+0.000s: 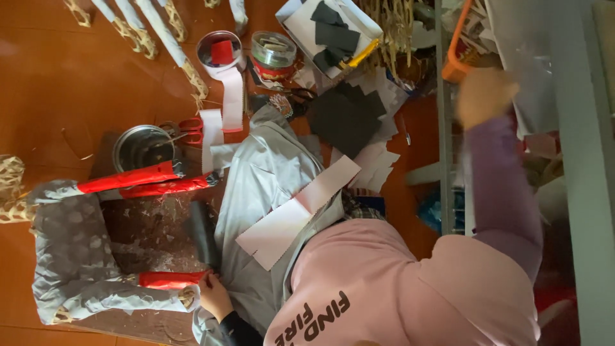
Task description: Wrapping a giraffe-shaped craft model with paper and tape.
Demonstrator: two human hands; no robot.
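A paper-covered animal figure (pixel 67 243) lies on its side at the left, its body grey and its legs wrapped in red paper. My left hand (pixel 214 296), in a dark sleeve, pinches the end of the lower red-wrapped leg (pixel 170 279). My right hand (pixel 485 96), in a purple sleeve, is raised and blurred beside an orange basket (pixel 452 61) on a grey shelf frame; I cannot tell whether it holds anything. A white paper strip (pixel 298 214) lies across my grey-clad lap.
A metal pot (pixel 142 146), red-handled scissors (pixel 189 130), a tape roll (pixel 220 51) and a glass jar (pixel 273 54) lie on the orange floor. Black paper sheets (pixel 346 115) and a box of scraps (pixel 333 32) are beyond. Paper shreds litter a dark board (pixel 154 224).
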